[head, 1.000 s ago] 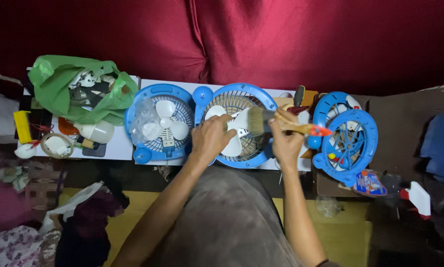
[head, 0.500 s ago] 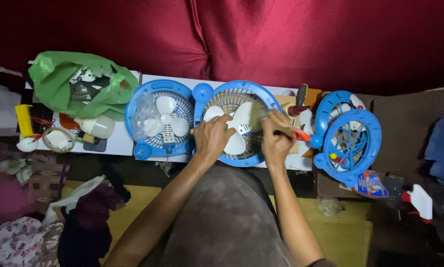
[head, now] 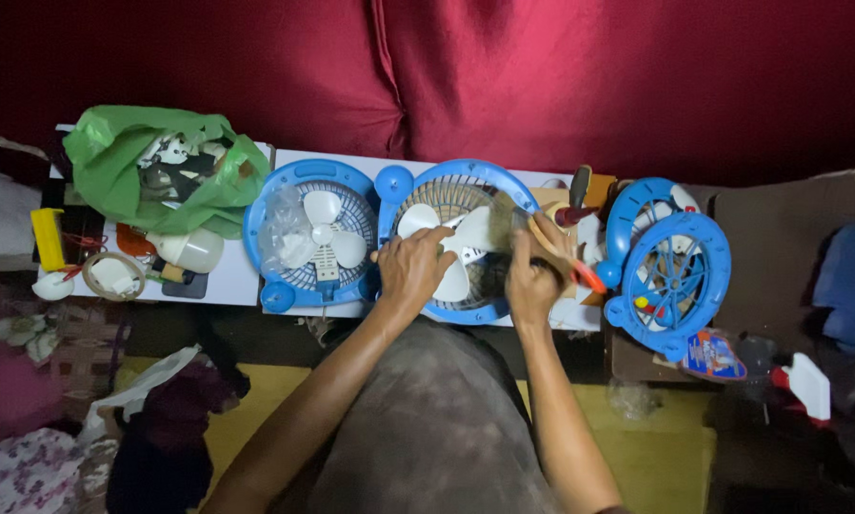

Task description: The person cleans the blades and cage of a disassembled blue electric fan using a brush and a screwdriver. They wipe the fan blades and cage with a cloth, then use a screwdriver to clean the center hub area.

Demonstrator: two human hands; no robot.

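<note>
Red curtain (head: 542, 67) fills the whole back of the view, and below it runs the white bench (head: 228, 276), crowded end to end. On its left end sits a green bag (head: 123, 171) stuffed with parts, with a yellow block (head: 47, 238) and a roll of tape (head: 111, 276) just beside it. Then three blue fans in a row: the left fan (head: 313, 238) with a clear plastic wrap over part of its grille, the middle fan (head: 456, 238) lying face up with its white blades bare, and the right fan frame (head: 670, 271) off on a darker surface. Over the middle fan, the left hand (head: 410, 269) is closed on a white blade (head: 451, 276), pinning it. The right hand (head: 534, 276) grips a paintbrush (head: 518, 228), bristles down on the blades near the hub, orange handle tip pointing right. Far right, a spray bottle (head: 808, 385) lies on the floor.
</note>
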